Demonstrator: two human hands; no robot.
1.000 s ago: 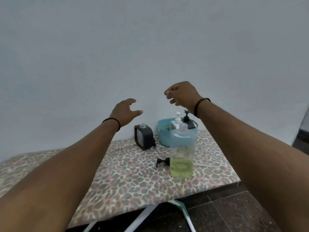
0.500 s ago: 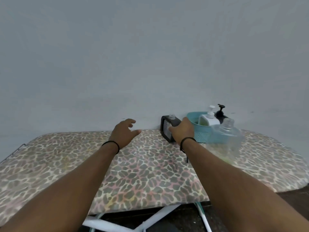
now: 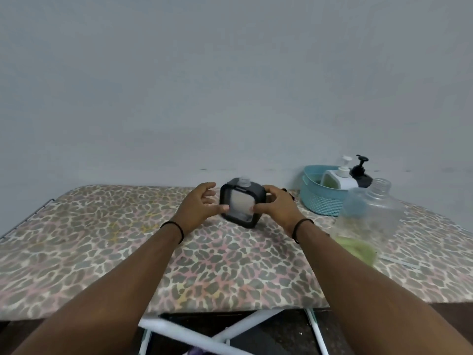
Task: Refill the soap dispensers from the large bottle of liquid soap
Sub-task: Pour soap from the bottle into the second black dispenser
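A square black-framed dispenser (image 3: pixel 241 204) with a clear body and an open neck stands tilted on the leopard-print board (image 3: pixel 102 239). My right hand (image 3: pixel 275 207) grips its right side, thumb on the front face. My left hand (image 3: pixel 201 204) is at its left edge with the thumb touching the frame and the fingers spread. The large clear soap bottle (image 3: pixel 368 216), uncapped, holds a little green liquid at the bottom and stands to the right of my right forearm.
A blue basket (image 3: pixel 320 201) at the back right holds a white pump dispenser (image 3: pixel 339 176) and a black pump dispenser (image 3: pixel 361 171). A grey wall runs close behind the board. The board's white legs (image 3: pixel 217 331) and dark floor show below its front edge.
Both hands came down from the air to the board. My right hand took hold of the black-framed dispenser and brought it nearer, and my left hand moved in to its left side.
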